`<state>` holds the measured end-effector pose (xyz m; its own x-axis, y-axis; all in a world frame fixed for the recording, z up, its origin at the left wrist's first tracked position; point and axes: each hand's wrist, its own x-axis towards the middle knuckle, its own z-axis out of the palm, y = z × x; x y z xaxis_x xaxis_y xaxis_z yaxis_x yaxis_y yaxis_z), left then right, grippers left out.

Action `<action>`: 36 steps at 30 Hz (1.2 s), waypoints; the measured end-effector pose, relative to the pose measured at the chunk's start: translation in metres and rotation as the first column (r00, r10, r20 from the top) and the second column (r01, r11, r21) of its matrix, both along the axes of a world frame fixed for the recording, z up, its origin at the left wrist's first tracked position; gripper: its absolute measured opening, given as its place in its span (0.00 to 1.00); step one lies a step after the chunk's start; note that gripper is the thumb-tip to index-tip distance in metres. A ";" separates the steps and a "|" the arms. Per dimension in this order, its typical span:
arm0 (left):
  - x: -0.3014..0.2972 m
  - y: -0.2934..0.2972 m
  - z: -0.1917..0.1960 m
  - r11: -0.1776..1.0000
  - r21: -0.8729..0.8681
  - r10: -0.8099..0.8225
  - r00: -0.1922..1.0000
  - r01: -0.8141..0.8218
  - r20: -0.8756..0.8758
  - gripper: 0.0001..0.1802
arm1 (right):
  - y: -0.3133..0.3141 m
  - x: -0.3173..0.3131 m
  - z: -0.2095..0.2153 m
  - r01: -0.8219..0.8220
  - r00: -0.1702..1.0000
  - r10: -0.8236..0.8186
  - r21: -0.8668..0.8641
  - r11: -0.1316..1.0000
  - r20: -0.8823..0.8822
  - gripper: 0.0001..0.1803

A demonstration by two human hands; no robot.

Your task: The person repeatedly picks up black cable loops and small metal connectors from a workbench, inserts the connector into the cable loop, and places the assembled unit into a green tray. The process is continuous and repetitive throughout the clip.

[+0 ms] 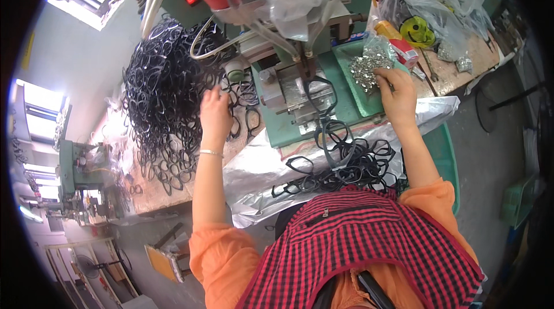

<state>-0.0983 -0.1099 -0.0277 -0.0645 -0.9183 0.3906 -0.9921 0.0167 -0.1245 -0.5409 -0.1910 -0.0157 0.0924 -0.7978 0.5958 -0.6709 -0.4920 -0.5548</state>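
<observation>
At the edge of a large heap of black eyeglass frames (pixel 158 78), my left hand (pixel 216 115) is open, fingers reaching toward the loose frames; I see nothing held in it. My right hand (pixel 399 96) dips its fingertips into small silvery metal parts (pixel 366 72) in a green tray (pixel 356 92). Thumb and forefinger are pinched there, and whatever lies between them is too small to make out. Between my hands stands a green press machine (pixel 332 69), with a dark eyeglass frame (pixel 321 94) hanging at its metal fixture (pixel 300 98).
More dark frames (pixel 360 165) lie on silver foil (pixel 254 179) in front of me. Clear plastic bags (pixel 427 0), a red-and-white box (pixel 404 53) and a wrench (pixel 430 65) sit at the right. Hoses (pixel 234 17) hang before the machine. Another green machine (pixel 78 165) stands far left.
</observation>
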 end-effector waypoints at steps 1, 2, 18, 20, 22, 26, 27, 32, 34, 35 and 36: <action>0.013 -0.009 -0.012 0.986 0.145 -0.065 0.994 0.078 -0.090 0.18 | 0.002 -0.007 -0.001 0.015 1.000 -0.015 0.007 1.000 0.011 0.07; 0.018 -0.015 -0.010 0.967 0.200 -0.140 0.986 0.156 -0.095 0.19 | 0.006 -0.017 -0.003 0.038 0.999 -0.038 0.014 0.999 0.014 0.07; 0.012 -0.033 0.154 0.844 0.331 0.420 0.904 -0.423 0.083 0.29 | 0.040 0.001 0.059 -0.362 0.898 0.275 0.222 0.905 0.343 0.08; 0.021 -0.023 0.155 0.896 0.291 0.332 0.942 -0.334 0.057 0.30 | 0.023 0.031 0.075 -0.470 0.830 0.363 0.180 0.864 0.423 0.10; 0.053 -0.011 0.134 0.895 0.372 0.302 0.948 -0.246 -0.100 0.24 | 0.004 0.066 0.083 -0.542 0.746 0.378 0.170 0.823 0.548 0.14; 0.031 0.005 0.115 0.913 0.292 0.363 0.893 -0.285 -0.265 0.13 | 0.009 0.090 0.070 -0.508 0.716 0.310 0.161 0.846 0.626 0.24; 0.041 0.024 0.096 0.950 0.199 0.308 0.811 -0.239 -0.497 0.11 | 0.013 0.093 0.070 -0.532 0.686 0.316 0.155 0.833 0.655 0.24; -0.075 0.056 0.100 0.789 -0.596 -0.590 0.085 -0.149 -0.803 0.08 | 0.015 0.094 0.069 -0.572 0.627 0.286 0.179 0.800 0.724 0.28; -0.124 0.053 0.133 0.674 -0.738 -0.736 0.106 0.032 -0.668 0.09 | 0.015 0.096 0.072 -0.632 0.573 0.279 0.198 0.750 0.771 0.29; -0.141 0.045 0.145 0.597 -0.791 -0.802 0.101 0.131 -0.589 0.10 | 0.015 0.095 0.076 -0.673 0.527 0.265 0.206 0.711 0.807 0.29; -0.148 0.035 0.147 0.623 -0.775 -0.766 0.286 0.107 -0.576 0.08 | 0.016 0.097 0.078 -0.715 0.476 0.249 0.207 0.667 0.843 0.30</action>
